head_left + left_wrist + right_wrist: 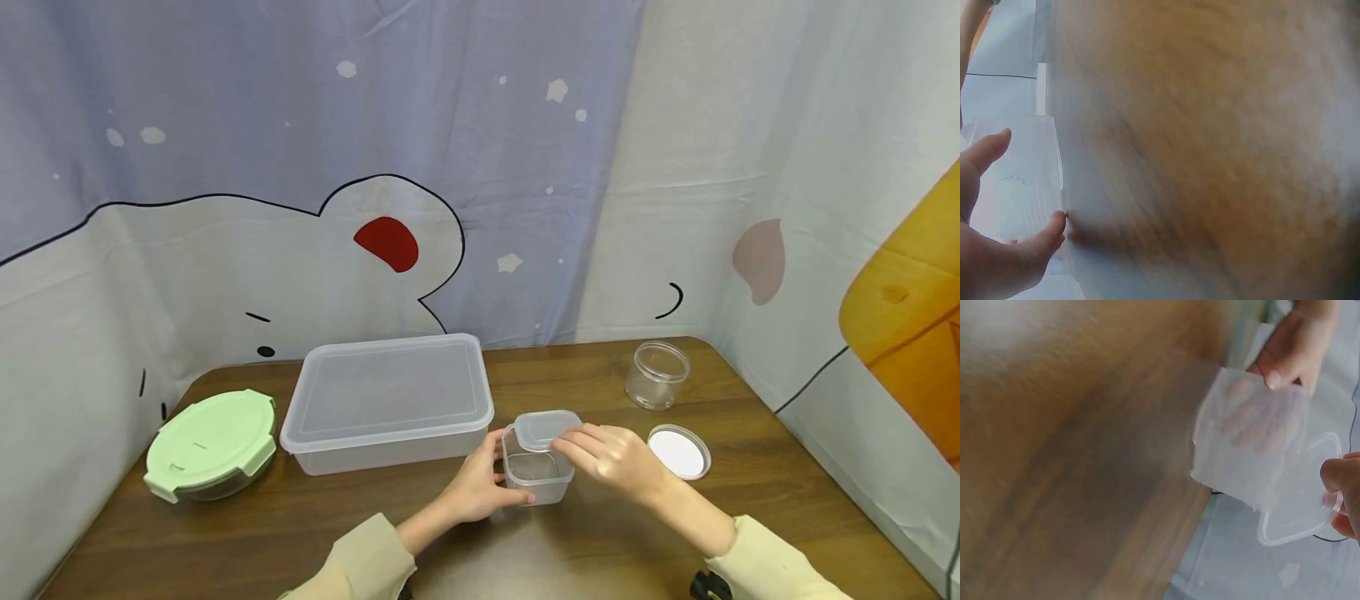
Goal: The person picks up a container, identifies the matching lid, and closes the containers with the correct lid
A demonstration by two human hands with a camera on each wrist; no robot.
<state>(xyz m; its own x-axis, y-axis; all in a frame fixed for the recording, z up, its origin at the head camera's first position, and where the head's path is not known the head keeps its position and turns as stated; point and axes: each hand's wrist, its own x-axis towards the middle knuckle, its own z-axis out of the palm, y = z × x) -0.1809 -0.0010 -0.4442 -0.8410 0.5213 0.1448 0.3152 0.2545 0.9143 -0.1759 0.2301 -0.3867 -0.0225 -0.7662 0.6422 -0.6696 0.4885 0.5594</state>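
Even, bright light fills the head view, pale glare whitening the tabletop (510, 567) at its near middle. Both wrist views look hazy, their wood grain (1179, 125) blurred, the small container (1029, 181) washed out.

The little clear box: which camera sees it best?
Head view, showing the box, its open top partly under the lid. Left wrist shows one side, partly behind the left hand; right wrist, a side with that hand showing through.

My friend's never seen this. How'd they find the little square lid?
Find the brown table, then the big frosted box. Just right of it, the left hand holds a small box, and the right hand pinches the square lid at its top. Only this lid is held; the green one covers a bowl.
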